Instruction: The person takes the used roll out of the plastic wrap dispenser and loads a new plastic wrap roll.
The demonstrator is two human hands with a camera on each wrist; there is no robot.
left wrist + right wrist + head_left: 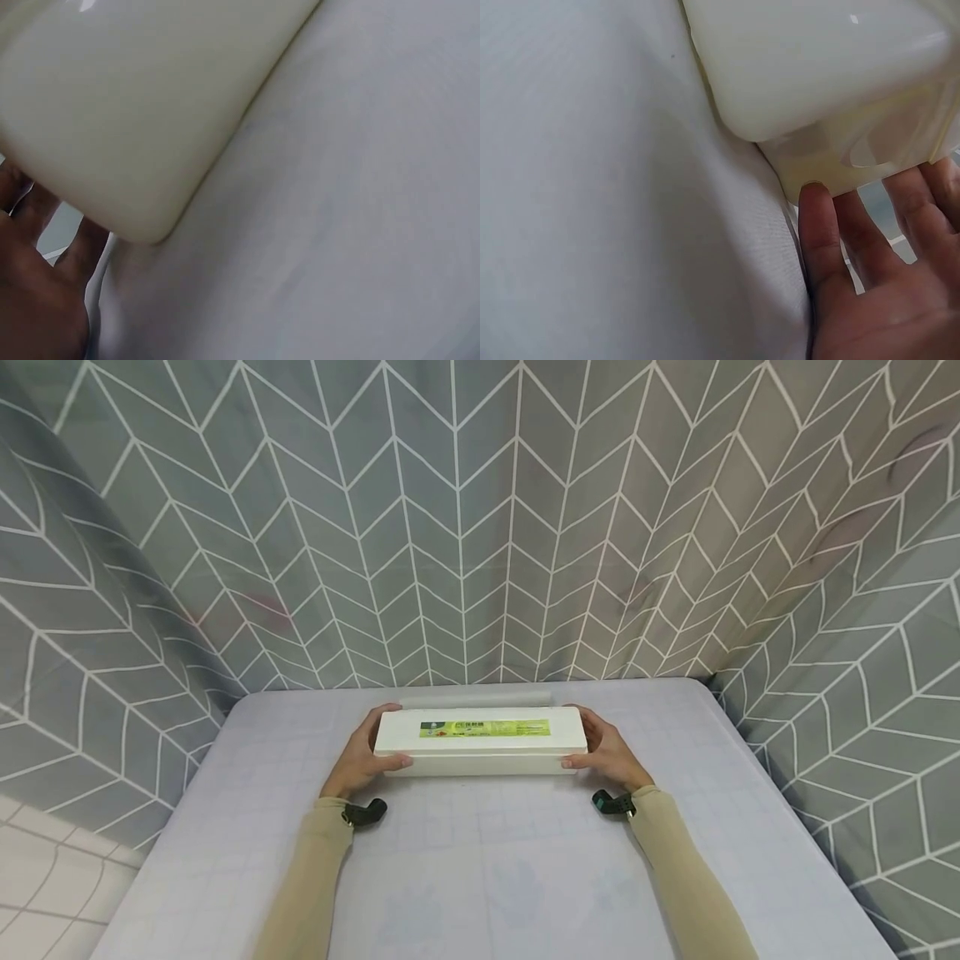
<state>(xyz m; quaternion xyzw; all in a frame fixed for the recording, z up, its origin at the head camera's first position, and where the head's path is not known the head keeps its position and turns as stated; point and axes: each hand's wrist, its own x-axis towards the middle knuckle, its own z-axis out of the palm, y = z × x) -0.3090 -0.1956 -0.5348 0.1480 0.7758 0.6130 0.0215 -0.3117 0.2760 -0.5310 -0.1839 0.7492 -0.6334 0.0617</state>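
A long white cling film box (480, 762) with a green and yellow label (484, 728) on top lies crosswise on the table. At its left end, my left hand (358, 758) grips it, thumb along the front face and fingers round the far corner. The right hand (613, 758) holds the other end the same way. In the left wrist view, fingers (82, 251) show beside the rounded end of the box (142, 120). Fingertips of the right hand (877, 277) touch the recessed end of the box (817, 67) in the right wrist view.
A thin white strip (476, 700), like a roll, lies just behind the box. The table (480, 860) has a pale patterned cloth. Grey chevron curtains (480, 527) hang at the back and both sides. Each wrist wears a black device (365, 812).
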